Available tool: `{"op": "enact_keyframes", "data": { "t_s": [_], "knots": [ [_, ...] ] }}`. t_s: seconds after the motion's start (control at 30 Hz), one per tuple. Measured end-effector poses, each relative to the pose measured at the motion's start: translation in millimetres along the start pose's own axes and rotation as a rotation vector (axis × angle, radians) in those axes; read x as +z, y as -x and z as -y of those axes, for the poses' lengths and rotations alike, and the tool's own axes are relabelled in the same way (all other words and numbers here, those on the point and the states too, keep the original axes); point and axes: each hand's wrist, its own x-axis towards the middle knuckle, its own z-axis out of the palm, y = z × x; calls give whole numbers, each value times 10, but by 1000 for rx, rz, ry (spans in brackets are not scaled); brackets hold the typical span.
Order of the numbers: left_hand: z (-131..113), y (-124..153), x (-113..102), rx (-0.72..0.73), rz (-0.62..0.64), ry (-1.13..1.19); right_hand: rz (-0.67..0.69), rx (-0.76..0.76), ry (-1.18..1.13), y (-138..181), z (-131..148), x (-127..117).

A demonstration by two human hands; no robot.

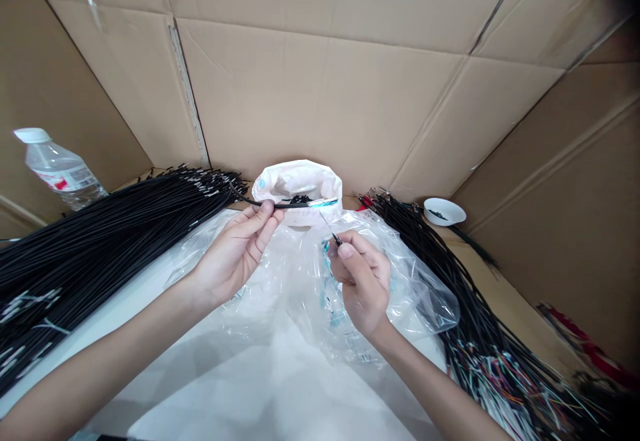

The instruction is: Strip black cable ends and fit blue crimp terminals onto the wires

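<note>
My left hand [253, 244] pinches a black cable [291, 206] between thumb and fingers. The cable's right end shows white and light-blue inner wires or wrapping [323, 203]. My right hand [361, 271] is closed on the black handle of a thin, pointed metal tool [336, 236], whose tip points up and left, just below the exposed cable end. I cannot tell whether the tip touches it. Behind the cable stands a white bag [297, 173] with its rim rolled open and small black pieces [300, 198] inside.
Long black cables [115, 228] lie bundled on the left, beside a plastic bottle [65, 171]. Another cable bundle [450, 274] with coloured wire ends runs down the right. A white bowl [445, 209] holds small dark pieces. Clear plastic [420, 294] covers part of the surface; cardboard walls [320, 94] surround it.
</note>
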Motion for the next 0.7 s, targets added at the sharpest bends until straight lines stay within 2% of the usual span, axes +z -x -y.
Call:
{"op": "enact_keyframes", "data": {
  "t_s": [0.23, 0.4, 0.57, 0.7],
  "knots": [
    [32, 18, 11, -28, -12, -31, -171, -51, -94, -90, -78, -19],
    [93, 49, 32, -36, -18, -66, -151, 8, -18, -186, -50, -39],
    [135, 71, 18, -49, 16, -90, -213, -105, 116, -207, -57, -71],
    [157, 65, -14, -68, 29, -91, -160, -147, 139, -208, -28, -108]
  ]
}}
